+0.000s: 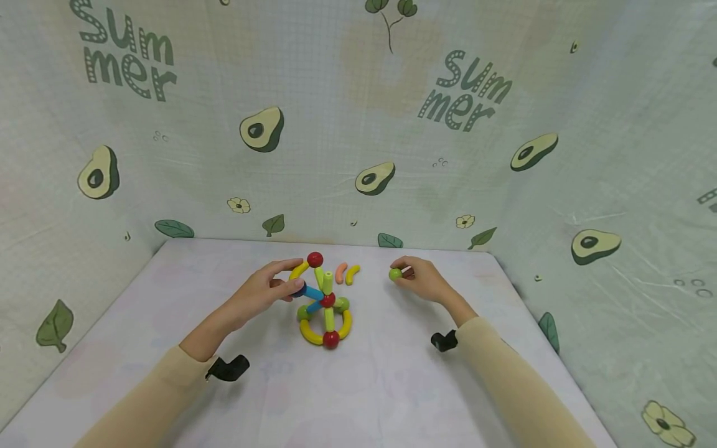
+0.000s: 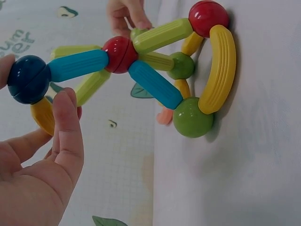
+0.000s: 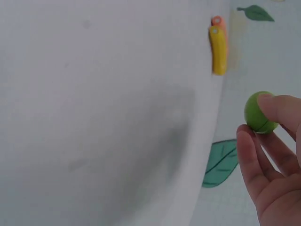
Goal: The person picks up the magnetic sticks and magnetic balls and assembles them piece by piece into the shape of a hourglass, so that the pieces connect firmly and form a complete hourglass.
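Observation:
A toy structure of magnetic balls and sticks, with a red middle ball point(image 2: 119, 54), stands on the table on a ring of yellow curved sticks point(image 2: 222, 70), green balls and a red ball. My left hand point(image 1: 260, 292) holds its upper left side, fingers and thumb about the dark blue ball point(image 2: 29, 79) and the yellow curved stick point(image 1: 299, 269) that rises from it to a red ball point(image 1: 315, 259). Light green and blue sticks join at the middle. To the right, my right hand point(image 1: 420, 278) pinches a loose green ball point(image 3: 258, 113) between thumb and fingers, above the table.
Behind the structure, a pink curved stick point(image 1: 340, 272) and a yellow curved stick point(image 1: 352, 274) lie side by side on the white table point(image 1: 358, 398). A printed cloth point(image 1: 313, 74) hangs behind the table and along its sides.

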A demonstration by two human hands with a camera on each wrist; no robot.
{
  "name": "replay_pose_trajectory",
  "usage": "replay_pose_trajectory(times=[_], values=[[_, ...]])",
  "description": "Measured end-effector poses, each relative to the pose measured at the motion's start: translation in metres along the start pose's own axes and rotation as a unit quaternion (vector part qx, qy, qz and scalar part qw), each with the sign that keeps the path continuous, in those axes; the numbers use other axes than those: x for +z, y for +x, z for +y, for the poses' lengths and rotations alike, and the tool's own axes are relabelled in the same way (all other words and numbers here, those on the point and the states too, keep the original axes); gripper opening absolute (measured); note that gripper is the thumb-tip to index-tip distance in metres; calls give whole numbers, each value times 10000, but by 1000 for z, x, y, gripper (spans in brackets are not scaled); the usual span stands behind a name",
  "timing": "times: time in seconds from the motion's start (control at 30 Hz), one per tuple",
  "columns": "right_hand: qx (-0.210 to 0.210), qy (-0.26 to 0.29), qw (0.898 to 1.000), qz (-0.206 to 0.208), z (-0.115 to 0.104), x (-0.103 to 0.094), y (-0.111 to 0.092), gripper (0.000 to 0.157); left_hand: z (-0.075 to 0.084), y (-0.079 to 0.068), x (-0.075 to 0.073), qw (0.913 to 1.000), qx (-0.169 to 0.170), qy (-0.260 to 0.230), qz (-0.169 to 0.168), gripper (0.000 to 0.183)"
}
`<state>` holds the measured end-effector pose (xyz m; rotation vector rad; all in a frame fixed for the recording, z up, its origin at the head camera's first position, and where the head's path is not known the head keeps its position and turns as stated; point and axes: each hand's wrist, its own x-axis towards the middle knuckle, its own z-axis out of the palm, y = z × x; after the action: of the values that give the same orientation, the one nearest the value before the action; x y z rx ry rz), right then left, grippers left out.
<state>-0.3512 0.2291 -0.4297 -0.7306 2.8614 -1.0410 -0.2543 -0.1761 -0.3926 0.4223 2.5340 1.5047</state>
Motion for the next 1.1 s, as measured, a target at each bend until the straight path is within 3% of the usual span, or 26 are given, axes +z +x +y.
replay_pose_trajectory(times=[0.37, 0.6, 0.8, 1.1], values=[[-809, 376, 9959, 122, -80, 3, 5, 34, -1, 1, 1, 10000, 58, -36, -7, 72], [-1354, 511, 9894, 133, -119, 9, 7, 35, -2, 1, 1, 10000, 15, -74, 1, 72], [-1640, 581, 9847, 77, -138, 14, 10, 34, -3, 1, 0, 10000, 4, -82, -5, 72], [-1796, 683, 9813, -69, -148, 21, 15, 35, -4, 1, 0, 9999, -13, -97, -35, 72]])
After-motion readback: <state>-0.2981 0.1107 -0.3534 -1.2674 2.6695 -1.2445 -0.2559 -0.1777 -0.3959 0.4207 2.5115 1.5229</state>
